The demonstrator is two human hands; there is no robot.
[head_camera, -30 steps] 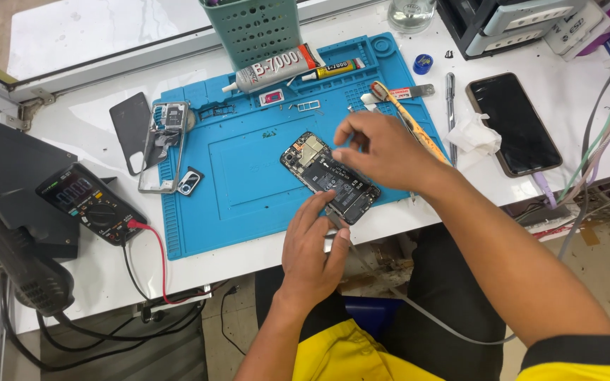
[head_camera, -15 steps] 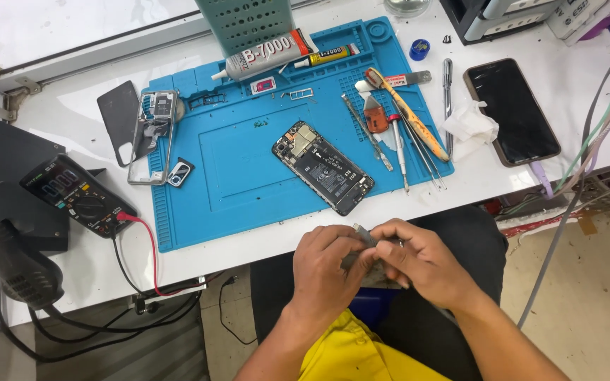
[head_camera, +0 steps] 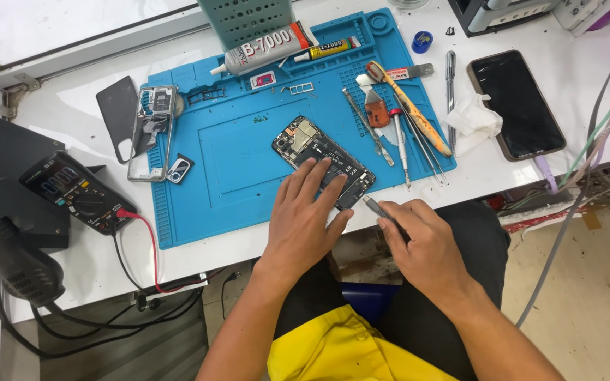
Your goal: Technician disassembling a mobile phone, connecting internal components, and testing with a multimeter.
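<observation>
Fingers of our left hand [head_camera: 303, 219] lie flat on the opened phone [head_camera: 323, 161], while our right hand [head_camera: 421, 247] pinches a small tool [head_camera: 375, 207].

Glue tube [head_camera: 266, 48], grey-white with dark lettering, lying at blue mat's [head_camera: 248, 162] top edge. Smaller yellow tube [head_camera: 333, 49] just right of it. Small white-pink label card [head_camera: 263, 80] below big tube. Multimeter [head_camera: 79, 192] at left, dim greyish screen. Black phone [head_camera: 517, 102] at right, screen dark.
</observation>
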